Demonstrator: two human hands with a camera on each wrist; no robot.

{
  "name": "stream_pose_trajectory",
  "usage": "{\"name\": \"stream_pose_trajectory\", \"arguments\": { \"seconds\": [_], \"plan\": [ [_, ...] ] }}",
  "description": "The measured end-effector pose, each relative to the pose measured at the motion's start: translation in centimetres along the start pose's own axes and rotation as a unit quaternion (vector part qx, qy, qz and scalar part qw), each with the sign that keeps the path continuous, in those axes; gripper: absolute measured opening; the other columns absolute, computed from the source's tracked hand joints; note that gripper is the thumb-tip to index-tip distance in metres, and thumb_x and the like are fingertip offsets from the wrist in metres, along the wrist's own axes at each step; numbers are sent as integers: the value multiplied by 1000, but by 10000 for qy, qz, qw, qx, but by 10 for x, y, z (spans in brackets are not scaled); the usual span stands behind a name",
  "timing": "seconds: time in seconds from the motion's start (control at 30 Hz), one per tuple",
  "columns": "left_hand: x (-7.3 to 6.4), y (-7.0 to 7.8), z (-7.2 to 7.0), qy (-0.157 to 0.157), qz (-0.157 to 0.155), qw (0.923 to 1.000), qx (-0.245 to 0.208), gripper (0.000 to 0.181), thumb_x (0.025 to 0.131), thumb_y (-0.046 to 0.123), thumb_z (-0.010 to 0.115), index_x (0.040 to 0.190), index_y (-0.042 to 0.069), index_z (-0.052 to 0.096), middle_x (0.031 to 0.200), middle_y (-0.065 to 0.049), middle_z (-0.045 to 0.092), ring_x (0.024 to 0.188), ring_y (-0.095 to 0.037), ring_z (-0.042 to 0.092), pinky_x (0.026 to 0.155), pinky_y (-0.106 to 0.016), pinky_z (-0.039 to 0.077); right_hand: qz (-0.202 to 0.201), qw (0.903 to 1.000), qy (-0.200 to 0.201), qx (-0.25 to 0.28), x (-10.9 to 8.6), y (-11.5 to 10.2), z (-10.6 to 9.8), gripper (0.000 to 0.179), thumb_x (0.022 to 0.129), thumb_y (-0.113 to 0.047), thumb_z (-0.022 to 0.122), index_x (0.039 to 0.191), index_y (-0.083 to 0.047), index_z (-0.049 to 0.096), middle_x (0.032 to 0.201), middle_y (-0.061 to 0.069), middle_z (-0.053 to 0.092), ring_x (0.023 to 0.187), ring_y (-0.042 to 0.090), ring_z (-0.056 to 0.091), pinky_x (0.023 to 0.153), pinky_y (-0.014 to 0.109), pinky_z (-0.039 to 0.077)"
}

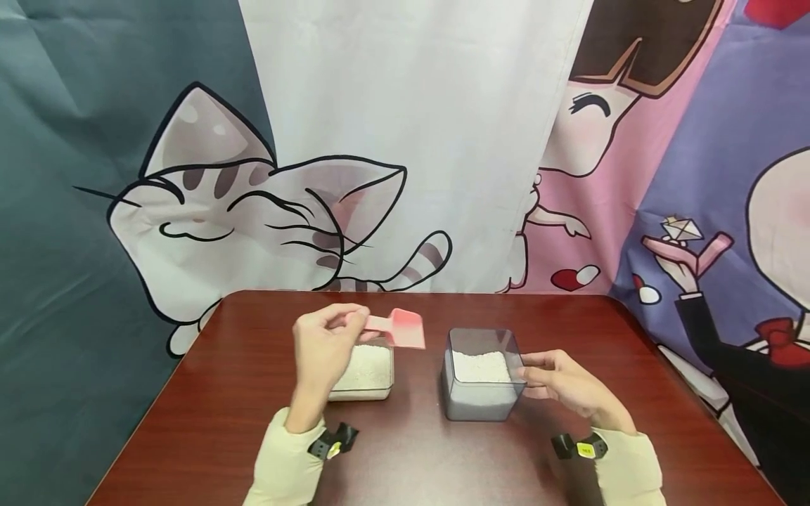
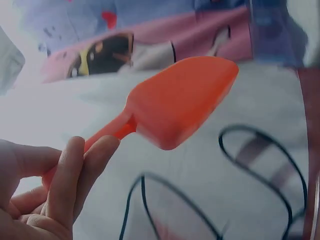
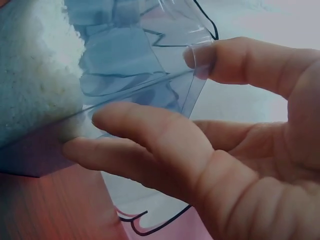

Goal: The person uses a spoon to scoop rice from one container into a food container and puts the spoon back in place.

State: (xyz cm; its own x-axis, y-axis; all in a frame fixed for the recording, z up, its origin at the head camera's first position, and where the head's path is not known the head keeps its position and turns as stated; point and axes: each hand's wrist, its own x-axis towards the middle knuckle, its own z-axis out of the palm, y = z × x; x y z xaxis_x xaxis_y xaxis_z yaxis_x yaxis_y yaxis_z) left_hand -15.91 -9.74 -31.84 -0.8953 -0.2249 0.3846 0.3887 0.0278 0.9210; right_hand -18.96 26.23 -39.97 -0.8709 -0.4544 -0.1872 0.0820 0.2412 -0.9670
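A pink-red plastic scoop (image 1: 407, 328) is held up over the table, its blade pointing right. My left hand (image 1: 325, 344) pinches its handle (image 2: 107, 127) between thumb and fingers. Below and partly behind that hand stands a low clear container (image 1: 361, 395) of white, rice-like grains. A taller see-through grey container (image 1: 484, 404) stands to the right, also with white grains (image 3: 37, 70) in it. My right hand (image 1: 566, 383) holds this container at its right side, thumb at the rim corner and fingers against the wall, as the right wrist view shows.
Both containers stand on a dark red-brown wooden table (image 1: 405, 457), with a gap between them. Behind the table's far edge hangs a printed cloth (image 1: 411, 91) with a cartoon cat and figures. Black wrist straps (image 1: 332, 441) sit over both pale sleeves (image 1: 287, 460).
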Motion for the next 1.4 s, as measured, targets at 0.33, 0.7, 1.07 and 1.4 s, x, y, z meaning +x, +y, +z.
{"name": "stream_pose_trajectory", "arguments": {
  "seconds": [0.33,0.7,1.07,1.4],
  "plan": [
    [5,-4,71,-549,1075,9837,1330,12,79,2,62,70,5,69,59,-1,61,50,-5,62,44,-16,50,35,10000,4,-5,0,-1,-1,50,91,-12,55,128,18,38,120,31,51,100,28,61,86,41,52],
    [9,-5,116,-826,1314,9481,2774,18,74,2,57,58,8,64,47,5,49,50,-10,47,42,-15,37,-28,10000,-91,5,4,-1,-2,47,92,-11,54,127,17,41,121,34,50,100,28,61,88,43,50],
    [4,-34,127,-1119,654,9415,3111,24,72,0,56,51,10,58,41,8,38,48,-9,43,41,-17,34,-37,10000,-53,36,2,-1,-1,48,92,-10,54,127,18,38,121,33,49,98,26,62,87,42,51],
    [-4,-60,135,-1044,-270,9544,2783,19,72,1,61,55,10,64,50,5,54,52,-8,51,46,-17,43,-18,10000,-76,56,3,-1,-3,50,92,-12,54,128,18,38,120,34,49,99,27,61,86,40,52]
  ]
}}
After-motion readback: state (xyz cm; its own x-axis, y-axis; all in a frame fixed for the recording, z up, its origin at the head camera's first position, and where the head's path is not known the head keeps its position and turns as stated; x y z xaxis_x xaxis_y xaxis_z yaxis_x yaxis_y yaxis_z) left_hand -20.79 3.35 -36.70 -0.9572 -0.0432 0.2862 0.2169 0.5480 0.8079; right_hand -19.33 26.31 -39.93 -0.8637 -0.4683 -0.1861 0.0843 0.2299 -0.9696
